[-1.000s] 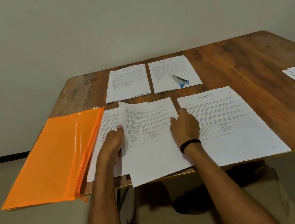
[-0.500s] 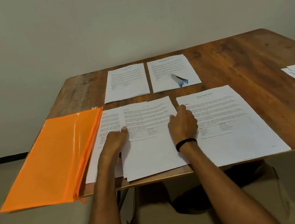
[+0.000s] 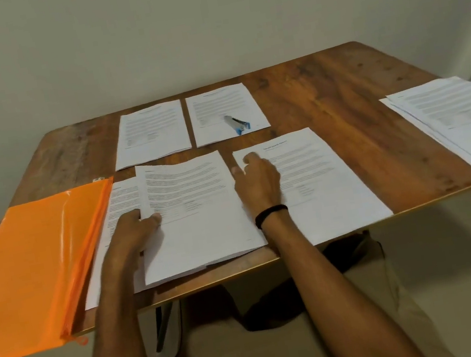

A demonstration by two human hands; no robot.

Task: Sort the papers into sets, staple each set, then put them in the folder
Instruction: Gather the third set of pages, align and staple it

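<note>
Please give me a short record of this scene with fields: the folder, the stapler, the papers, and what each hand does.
surface: wooden table
at left: orange folder, partly over the table's edge
tool: stapler, lying on the far right sheet
left: left hand pinches the left edge of the middle stack
right: right hand rests on the near right sheet
other papers: far left sheet; loose stack at the table's right edge

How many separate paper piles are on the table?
6: far-left pile, far-right pile under the stapler, left pile beside the folder, centre pile in the left hand, near-right pile under the right hand, edge pile at the right. More sheets may be hidden.
</note>
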